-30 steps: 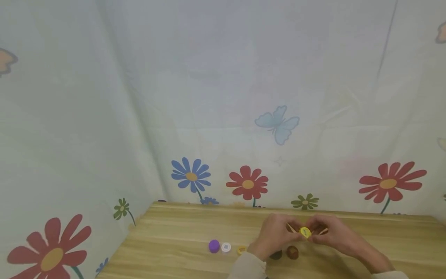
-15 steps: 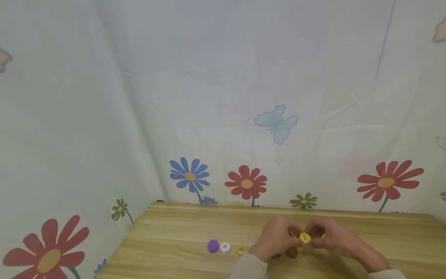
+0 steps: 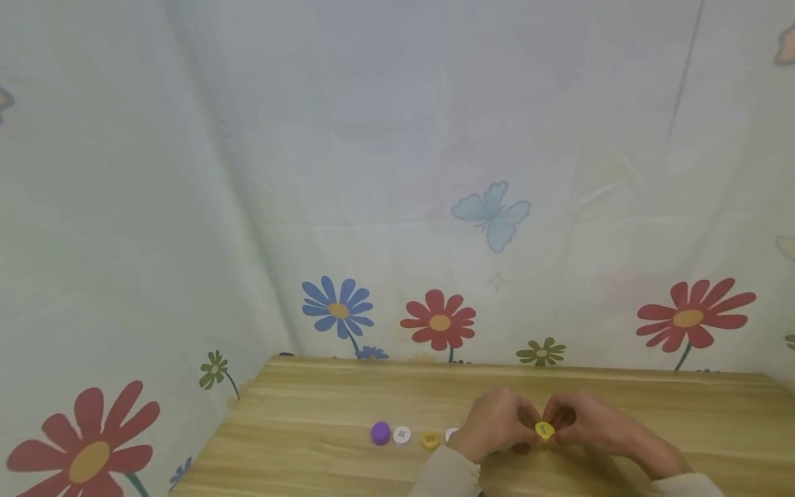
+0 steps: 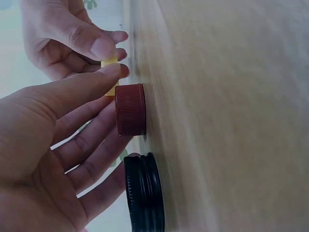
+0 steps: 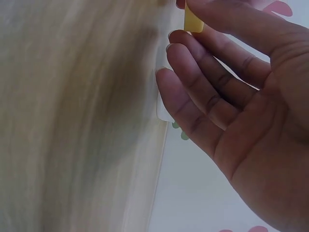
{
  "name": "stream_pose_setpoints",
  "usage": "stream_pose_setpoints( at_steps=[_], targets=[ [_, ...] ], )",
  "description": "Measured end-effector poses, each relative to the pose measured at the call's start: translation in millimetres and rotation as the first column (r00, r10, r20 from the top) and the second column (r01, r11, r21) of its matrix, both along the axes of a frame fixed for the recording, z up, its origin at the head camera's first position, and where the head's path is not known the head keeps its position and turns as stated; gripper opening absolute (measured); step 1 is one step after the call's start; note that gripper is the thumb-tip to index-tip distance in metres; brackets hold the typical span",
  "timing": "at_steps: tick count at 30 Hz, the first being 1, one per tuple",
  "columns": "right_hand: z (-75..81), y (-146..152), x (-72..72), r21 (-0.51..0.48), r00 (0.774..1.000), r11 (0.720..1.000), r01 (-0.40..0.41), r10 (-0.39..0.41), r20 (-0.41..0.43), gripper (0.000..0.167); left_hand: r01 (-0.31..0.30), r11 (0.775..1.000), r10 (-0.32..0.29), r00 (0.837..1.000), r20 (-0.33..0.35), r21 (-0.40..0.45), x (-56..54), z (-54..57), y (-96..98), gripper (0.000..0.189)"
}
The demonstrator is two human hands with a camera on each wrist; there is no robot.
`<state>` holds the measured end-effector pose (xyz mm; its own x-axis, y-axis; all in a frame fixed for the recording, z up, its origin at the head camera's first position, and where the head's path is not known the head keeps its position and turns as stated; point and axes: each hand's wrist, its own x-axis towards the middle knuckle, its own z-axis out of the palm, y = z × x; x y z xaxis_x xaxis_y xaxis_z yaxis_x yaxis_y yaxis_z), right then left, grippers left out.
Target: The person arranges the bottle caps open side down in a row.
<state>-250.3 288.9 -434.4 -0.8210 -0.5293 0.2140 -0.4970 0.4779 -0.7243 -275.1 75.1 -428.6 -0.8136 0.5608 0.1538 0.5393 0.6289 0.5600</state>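
Note:
A small yellow bottle cap (image 3: 544, 431) with a blue mark on top sits between the fingertips of both hands, low over the table. My left hand (image 3: 499, 422) pinches it from the left and my right hand (image 3: 591, 422) from the right. In the left wrist view, a ribbed dark red cap (image 4: 130, 110) stands on the table beside the left fingers. A wider black cap (image 4: 145, 193) stands near the lower fingers of that hand. From the head, the left hand mostly hides these two. The right wrist view catches only the yellow cap's edge (image 5: 194, 21).
Left of the hands, a purple cap (image 3: 381, 433), a white cap (image 3: 401, 435), another yellow cap (image 3: 430, 440) and a partly hidden white one (image 3: 451, 434) form a row on the wooden table (image 3: 323, 400). A flower-printed cloth (image 3: 397, 207) hangs behind.
Both hands have lowered the yellow cap slightly toward the table. The left hand now covers the dark red and black caps that showed earlier. The row of caps stays put.

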Motion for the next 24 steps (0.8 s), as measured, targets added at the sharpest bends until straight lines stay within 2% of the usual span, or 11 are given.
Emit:
stream_pose_setpoints(
  at_steps=[7, 10, 16, 24],
  targets=[
    [-1.6, -1.2, 0.8, 0.028, 0.999, 1.000, 0.013, -0.014, 0.038, 0.020, 0.011, 0.997, -0.017, 0.997, -0.076, -0.077, -0.2, -3.2, -0.1, 0.015],
    [-2.5, -1.6, 1.2, 0.035, 1.000, 0.999, 0.017, -0.017, 0.026, 0.020, 0.011, 0.996, -0.020, 0.995, -0.096, -0.092, -0.1, -4.0, 0.3, 0.015],
    [-2.4, -1.6, 2.1, 0.029, 1.000, 1.000, 0.009, -0.009, 0.016, 0.022, 0.013, 0.993, -0.026, 0.994, -0.110, -0.121, 0.8, -2.7, 1.4, 0.015],
    [1.2, -1.4, 1.8, 0.041, 0.996, 0.999, 0.028, -0.031, 0.079, 0.024, 0.024, 0.985, -0.046, 0.991, -0.123, -0.173, -0.6, -0.1, 3.4, 0.018]
  ],
)
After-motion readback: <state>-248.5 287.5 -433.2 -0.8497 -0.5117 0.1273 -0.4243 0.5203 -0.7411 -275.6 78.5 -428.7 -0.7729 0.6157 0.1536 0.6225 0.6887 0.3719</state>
